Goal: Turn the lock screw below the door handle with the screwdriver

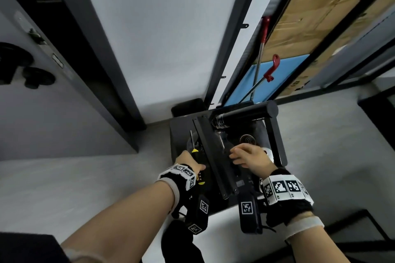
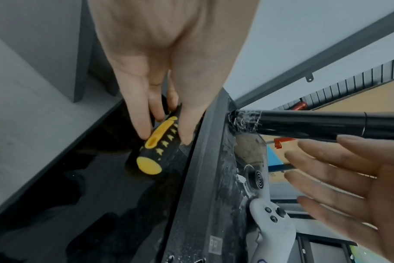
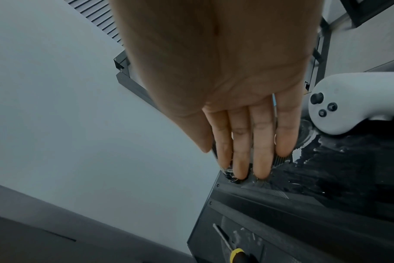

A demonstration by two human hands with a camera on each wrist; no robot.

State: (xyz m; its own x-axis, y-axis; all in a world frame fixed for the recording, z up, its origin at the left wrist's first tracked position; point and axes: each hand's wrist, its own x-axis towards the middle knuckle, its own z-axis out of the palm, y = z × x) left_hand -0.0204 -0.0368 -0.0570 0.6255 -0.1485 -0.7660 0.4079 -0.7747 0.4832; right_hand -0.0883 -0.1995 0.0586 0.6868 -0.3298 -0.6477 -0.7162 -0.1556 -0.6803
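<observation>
My left hand (image 1: 190, 162) grips the black and yellow handle of the screwdriver (image 2: 155, 147) low over the left side of a small black table (image 1: 177, 134); its thin shaft (image 1: 191, 139) points away from me. The screwdriver (image 3: 236, 252) also shows at the bottom of the right wrist view. My right hand (image 1: 245, 153) is open, with its straight fingers (image 3: 252, 160) over the table's right side and nothing in them. At far left is the grey door, with its dark handle (image 1: 15, 55) and a round black lock piece (image 1: 38, 77) below it, well away from both hands.
On the table are a black cylinder (image 1: 245, 113), a long black bar (image 1: 213, 160) and a white controller (image 2: 270, 222). Red-handled tools (image 1: 270, 68) lean by a blue panel (image 1: 267, 83) and cardboard (image 1: 310, 17) behind. Grey floor lies between table and door.
</observation>
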